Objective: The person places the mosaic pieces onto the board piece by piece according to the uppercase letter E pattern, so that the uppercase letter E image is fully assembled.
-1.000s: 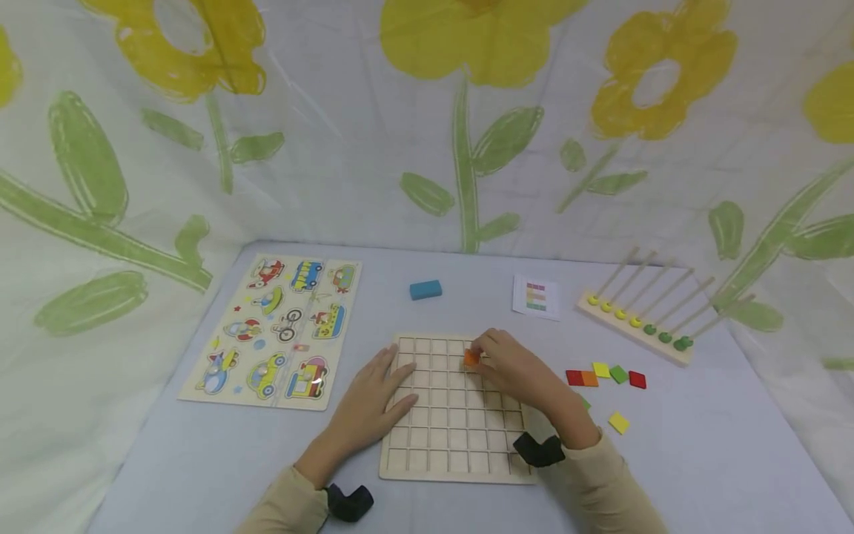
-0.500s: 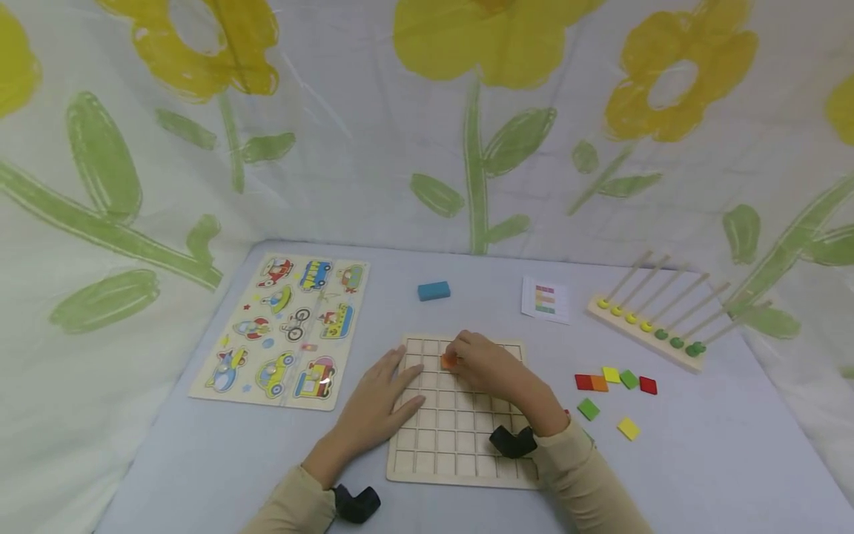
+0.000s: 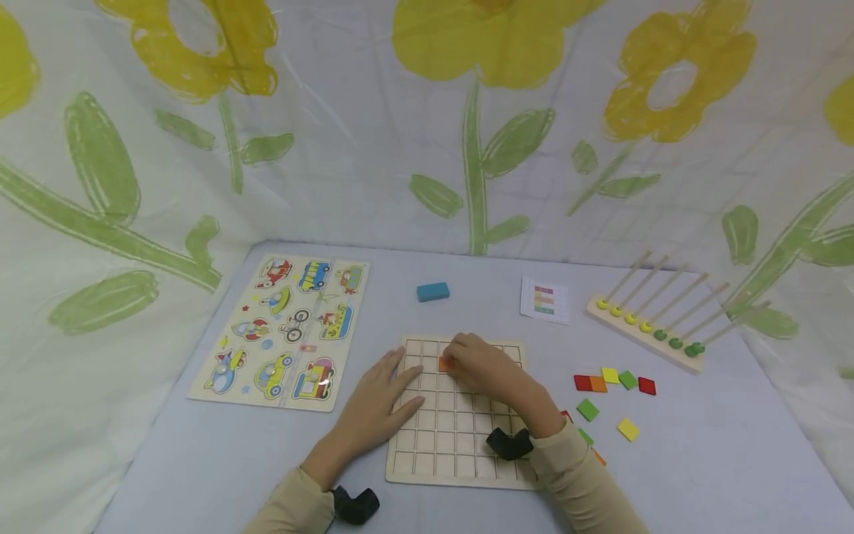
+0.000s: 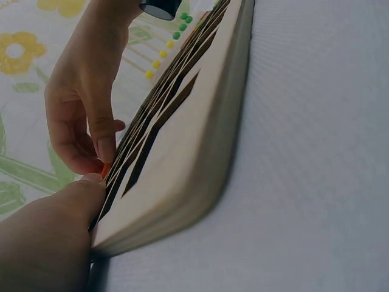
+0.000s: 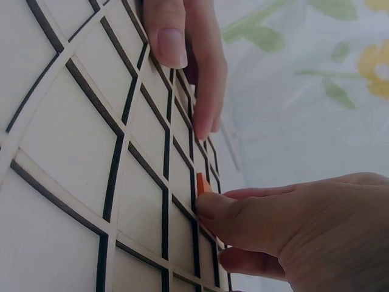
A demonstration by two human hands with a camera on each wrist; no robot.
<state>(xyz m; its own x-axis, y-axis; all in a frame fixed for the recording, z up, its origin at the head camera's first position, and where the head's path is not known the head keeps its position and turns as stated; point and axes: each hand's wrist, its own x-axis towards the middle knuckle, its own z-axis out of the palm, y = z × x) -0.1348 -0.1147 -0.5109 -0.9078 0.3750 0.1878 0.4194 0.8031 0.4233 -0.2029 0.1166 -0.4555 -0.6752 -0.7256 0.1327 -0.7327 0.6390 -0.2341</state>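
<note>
A wooden grid board (image 3: 445, 443) with square cells lies in the middle of the table. My right hand (image 3: 485, 365) pinches a small orange square tile (image 3: 445, 363) at a cell in the second row from the far edge. In the right wrist view the thumb presses against the orange tile (image 5: 202, 182), which stands partly out of its cell. My left hand (image 3: 373, 400) rests flat along the board's left side, fingers spread and straight over the edge cells.
Loose red, orange, yellow and green tiles (image 3: 588, 409) lie right of the board. Behind them are a pattern card (image 3: 545, 300) and a pegged bead rack (image 3: 643, 335). A blue block (image 3: 433, 291) sits at the back, a vehicle puzzle board (image 3: 276, 334) at the left.
My right hand has carried the orange tile leftward across the board and lowered it to a cell nearer my left hand. The left hand keeps its place; the head view shifted slightly.
</note>
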